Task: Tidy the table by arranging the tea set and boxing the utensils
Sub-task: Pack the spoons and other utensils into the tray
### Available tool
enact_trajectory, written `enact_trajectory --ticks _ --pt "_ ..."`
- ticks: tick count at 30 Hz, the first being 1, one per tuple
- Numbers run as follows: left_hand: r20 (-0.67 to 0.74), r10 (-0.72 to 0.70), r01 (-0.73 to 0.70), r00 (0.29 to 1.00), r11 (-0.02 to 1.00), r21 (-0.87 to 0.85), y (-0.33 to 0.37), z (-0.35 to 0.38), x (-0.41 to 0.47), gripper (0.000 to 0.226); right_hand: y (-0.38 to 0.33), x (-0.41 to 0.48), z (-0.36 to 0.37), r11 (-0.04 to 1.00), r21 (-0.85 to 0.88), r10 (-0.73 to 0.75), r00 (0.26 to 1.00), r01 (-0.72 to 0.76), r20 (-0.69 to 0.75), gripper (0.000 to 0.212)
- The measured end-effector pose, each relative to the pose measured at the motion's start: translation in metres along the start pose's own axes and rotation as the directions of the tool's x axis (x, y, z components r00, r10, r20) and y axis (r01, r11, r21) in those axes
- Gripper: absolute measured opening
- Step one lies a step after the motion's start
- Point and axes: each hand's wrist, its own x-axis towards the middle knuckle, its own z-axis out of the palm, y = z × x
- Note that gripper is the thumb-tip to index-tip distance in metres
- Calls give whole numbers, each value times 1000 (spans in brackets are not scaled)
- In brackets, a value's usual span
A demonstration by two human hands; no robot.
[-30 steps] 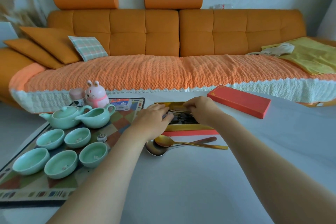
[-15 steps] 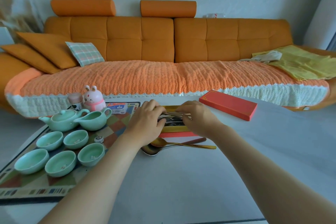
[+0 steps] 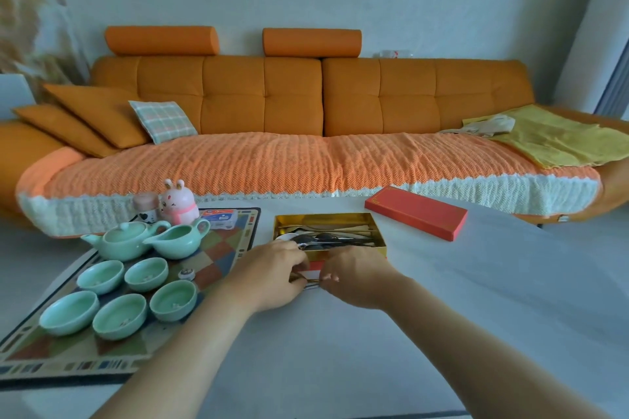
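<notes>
**A:** From the head camera, where are the hands?

**B:** Close together, low over the white counter (image 3: 442,299). The left hand (image 3: 272,277) and the right hand (image 3: 357,277) nearly touch, knuckles up, fingers curled down.

**A:** Curled on what?

**B:** On the loose utensils (image 3: 311,286). Only a thin dark and silvery strip of them shows in the gap between the hands; the rest is hidden, so I cannot tell how many pieces there are.

**A:** And the box?

**B:** The box (image 3: 323,219) lies open just beyond the fingertips, gold inside, with a red edge on its near side showing between the hands. The boxed utensils (image 3: 326,236) lie lengthwise in it, dark and silver.

**A:** Its cover?

**B:** The red lid (image 3: 415,213) lies flat beyond and to the right of the right hand, apart from the box.

**A:** The tea set?

**B:** All to the left of the left hand, on a patterned mat (image 3: 221,248). The teapot (image 3: 126,240) and the pitcher (image 3: 178,240) stand side by side and touching, farther out than the hands. Six cups (image 3: 117,315) sit upright in two rows nearer the person.

**A:** Anything else?

**B:** A pink rabbit figure (image 3: 178,204) stands beyond the pitcher, and an orange sofa (image 3: 258,95) runs behind the counter.
</notes>
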Motion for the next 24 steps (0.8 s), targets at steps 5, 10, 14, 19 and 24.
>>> enact_trajectory --ticks 5,10,14,19,24 --pt "94 -30 30 995 1000 -7 4 -2 -1 30 -2 0 4 1000 12 -2 999 3 -51 21" --pt "147 -48 49 988 999 1 7 -5 3 32 -1 0 10 997 -78 -30 997 24 -71 15" --pt "110 -78 85 991 995 -58 4 -11 5 18 4 1 7 999 -12 -46 984 45 -171 20" --pt "-140 -218 137 966 888 -438 0 -29 13 12 11 11 -6 979 187 -16 944 82 -330 17" --pt "-197 -431 166 881 670 -724 -9 -32 25 15 20 25 -17 950 286 16 896 125 -444 20"
